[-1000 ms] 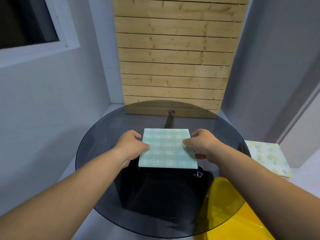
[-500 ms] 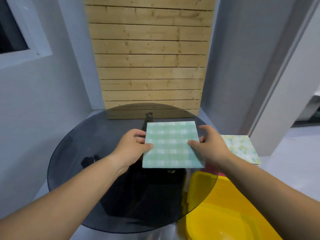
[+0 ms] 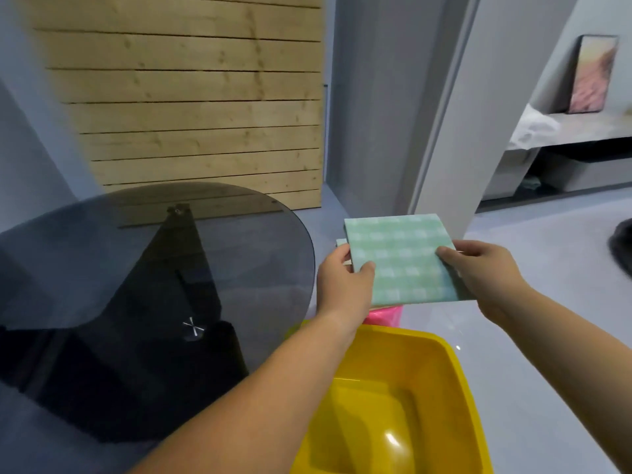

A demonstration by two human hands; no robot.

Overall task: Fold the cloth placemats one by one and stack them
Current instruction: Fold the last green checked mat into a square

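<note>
Head view: the person holds a folded green checked placemat (image 3: pixel 400 258) up in the air, off to the right of the round dark glass worktop (image 3: pixel 102 251) and not touching it. The left hand (image 3: pixel 342 285) grips the mat's left edge, with the thumb on top and the other fingers hidden under it. The right hand (image 3: pixel 478 271) grips the right edge the same way, thumb on top. One hand on each side keeps the soft mat flat, so the fold does not fall open. Both arms reach forward and out to the right. A small pale corner of another placemat (image 3: pixel 341 243) peeks out just behind the green one, by the left hand. So I think the pile is there and this mat goes on top of it. Most of that pile is hidden. A pink thing (image 3: pixel 384 314) shows just under the mat's near edge, and a yellow tub (image 3: pixel 393 388) sits below the arms.
</note>
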